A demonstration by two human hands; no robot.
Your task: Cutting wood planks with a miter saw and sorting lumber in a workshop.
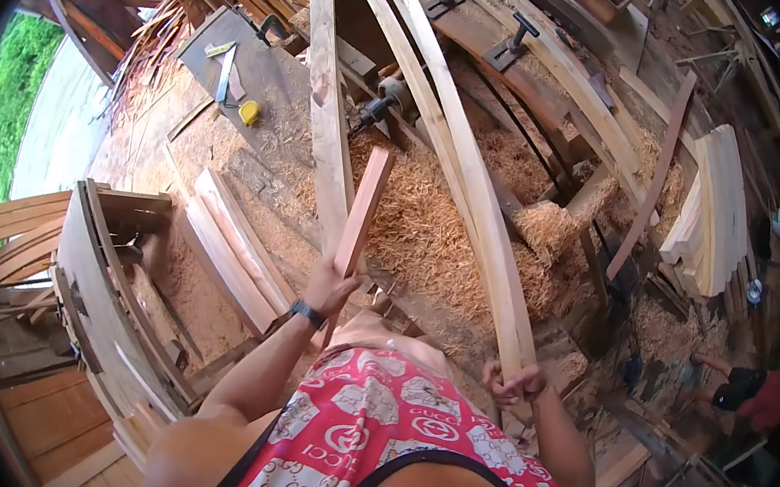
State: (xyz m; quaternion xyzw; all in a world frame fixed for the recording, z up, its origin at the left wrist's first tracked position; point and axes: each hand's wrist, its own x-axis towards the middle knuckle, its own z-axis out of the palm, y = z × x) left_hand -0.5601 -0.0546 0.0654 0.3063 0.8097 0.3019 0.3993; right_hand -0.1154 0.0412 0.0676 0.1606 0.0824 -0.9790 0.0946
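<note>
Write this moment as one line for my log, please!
left hand: holding reddish wooden strip | right hand: gripping end of pale curved plank | between: wood shavings

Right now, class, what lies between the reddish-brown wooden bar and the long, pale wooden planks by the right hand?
Loose, orange-tan wood shavings lie there in the head view.

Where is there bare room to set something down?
On the grey board, thinly dusted, between the tape measure and the left plank. Crowded: between that plank and the paired planks, where shavings pile up.
</note>
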